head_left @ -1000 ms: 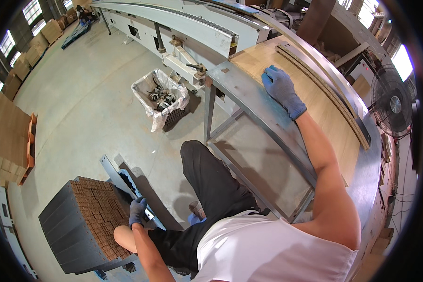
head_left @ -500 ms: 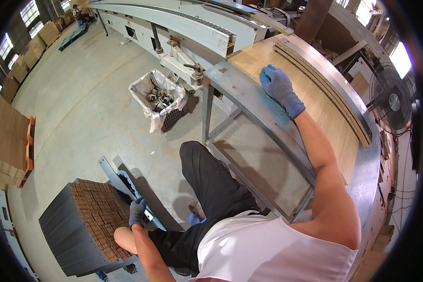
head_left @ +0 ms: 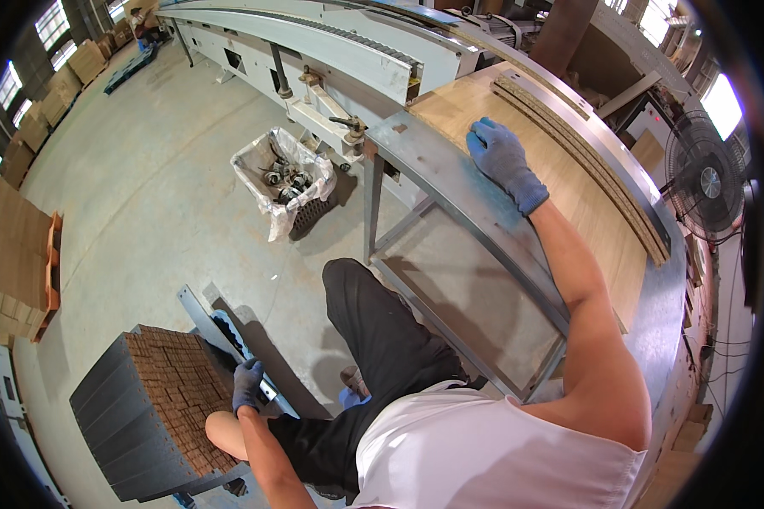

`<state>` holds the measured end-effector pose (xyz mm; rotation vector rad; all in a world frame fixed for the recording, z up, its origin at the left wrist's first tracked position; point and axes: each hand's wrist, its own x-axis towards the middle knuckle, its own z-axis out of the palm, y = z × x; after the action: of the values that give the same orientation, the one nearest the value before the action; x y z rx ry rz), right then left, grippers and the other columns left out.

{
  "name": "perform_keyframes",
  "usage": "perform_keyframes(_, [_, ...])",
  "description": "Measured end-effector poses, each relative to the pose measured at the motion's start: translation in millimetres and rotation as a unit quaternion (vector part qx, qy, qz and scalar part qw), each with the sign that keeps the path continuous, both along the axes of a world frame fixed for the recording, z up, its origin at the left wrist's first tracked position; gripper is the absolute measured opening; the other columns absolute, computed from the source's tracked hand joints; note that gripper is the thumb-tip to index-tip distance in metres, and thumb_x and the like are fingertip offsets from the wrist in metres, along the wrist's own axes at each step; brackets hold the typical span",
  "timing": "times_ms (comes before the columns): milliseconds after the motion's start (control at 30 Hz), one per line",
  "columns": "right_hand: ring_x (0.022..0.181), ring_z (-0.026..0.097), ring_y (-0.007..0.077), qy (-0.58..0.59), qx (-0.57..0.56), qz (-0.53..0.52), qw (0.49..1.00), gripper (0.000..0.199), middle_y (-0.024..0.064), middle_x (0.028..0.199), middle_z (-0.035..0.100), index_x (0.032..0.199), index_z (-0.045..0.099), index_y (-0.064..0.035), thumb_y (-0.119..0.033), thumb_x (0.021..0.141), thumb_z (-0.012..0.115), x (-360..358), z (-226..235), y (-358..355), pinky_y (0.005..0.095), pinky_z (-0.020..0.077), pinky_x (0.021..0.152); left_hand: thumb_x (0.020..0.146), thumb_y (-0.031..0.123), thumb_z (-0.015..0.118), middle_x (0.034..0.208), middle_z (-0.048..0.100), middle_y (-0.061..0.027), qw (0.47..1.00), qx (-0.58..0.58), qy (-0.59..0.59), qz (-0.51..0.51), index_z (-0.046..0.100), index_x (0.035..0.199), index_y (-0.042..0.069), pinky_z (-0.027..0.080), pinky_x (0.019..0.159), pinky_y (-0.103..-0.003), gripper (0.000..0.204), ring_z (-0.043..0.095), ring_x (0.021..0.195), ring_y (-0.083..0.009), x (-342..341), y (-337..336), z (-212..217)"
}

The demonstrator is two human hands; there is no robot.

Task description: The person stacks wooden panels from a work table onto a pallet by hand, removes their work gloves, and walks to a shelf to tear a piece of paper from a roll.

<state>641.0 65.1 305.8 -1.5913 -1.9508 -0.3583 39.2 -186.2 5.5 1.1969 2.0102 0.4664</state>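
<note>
- Hands: well apart, both gloved.
- Right hand point(head_left: 502, 161): palm down on the near edge of the wooden board point(head_left: 569, 180), fingers loosely bent, no grip on anything visible.
- Left hand point(head_left: 247, 383): down low on the metal bar point(head_left: 197, 310) beside the stack; fingers curl over it, but can't tell if it's clamped or just resting, since the hand is small here and partly turned away.
- Board: lying flat on the metal table point(head_left: 433, 142), at the end of the long machine point(head_left: 348, 49).
- Done, by the look of it: board set down; speckled strips point(head_left: 573, 136) laid lengthwise on its far side; big stack point(head_left: 170, 356) of brown-ended pieces packed in rows, low on the left.
- Left, probably: strips look loose, and neither hand is on them or on the stack.
- Overall share finished: can't judge; looks like a pause between handlings.
</note>
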Motion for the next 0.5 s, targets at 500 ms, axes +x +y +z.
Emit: perform_keyframes(500, [0.088,0.061,0.0337,0.013,0.003,0.020,1.000,0.021,0.0143,0.090,0.063,0.092,0.066,-0.0033,-0.022,0.086,0.058,0.3,3.1,-3.2,0.0433,0.0486,0.079,0.084,0.025,0.061,0.101,0.070,-0.0205,1.000,-0.005,-0.009,-0.009,0.068,0.109,0.000,0.050,0.087,-0.034,0.036,0.067,0.098,-0.0287,3.5,-0.4,-3.4])
